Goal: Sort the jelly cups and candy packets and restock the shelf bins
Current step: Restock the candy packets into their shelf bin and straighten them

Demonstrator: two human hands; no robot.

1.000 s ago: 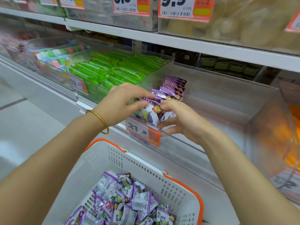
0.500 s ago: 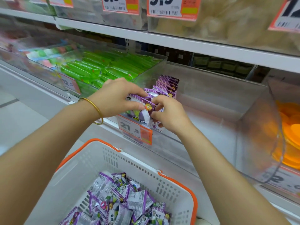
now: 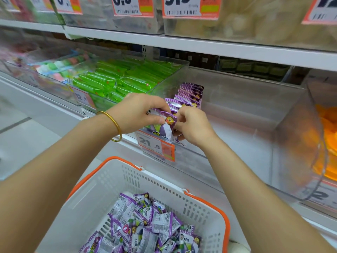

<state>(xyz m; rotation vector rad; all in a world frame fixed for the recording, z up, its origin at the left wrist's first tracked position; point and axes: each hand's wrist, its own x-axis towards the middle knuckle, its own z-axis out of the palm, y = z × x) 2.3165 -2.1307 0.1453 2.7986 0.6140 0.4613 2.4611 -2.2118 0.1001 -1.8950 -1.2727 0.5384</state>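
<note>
A row of purple candy packets (image 3: 191, 92) stands upright along the left side of a clear shelf bin (image 3: 255, 136). At the row's front end my left hand (image 3: 135, 114) grips the nearest purple packets (image 3: 161, 126) from the left. My right hand (image 3: 191, 125) pinches the same packets from the right, fingers curled. Below, a white basket (image 3: 102, 189) with orange handles holds several loose purple packets (image 3: 145, 227). The rest of the bin to the right of the row is bare.
A bin of green packets (image 3: 118, 79) sits to the left, one with pink and green sweets (image 3: 54, 68) further left, and an orange-filled bin (image 3: 328, 136) to the right. A price tag reading 21.8 (image 3: 156, 147) hangs on the bin's front. An upper shelf (image 3: 200, 44) carries more bins.
Both hands stay on the front packets of the row. The right hand's fingers have curled tighter against the packets; the view has shifted slightly.
</note>
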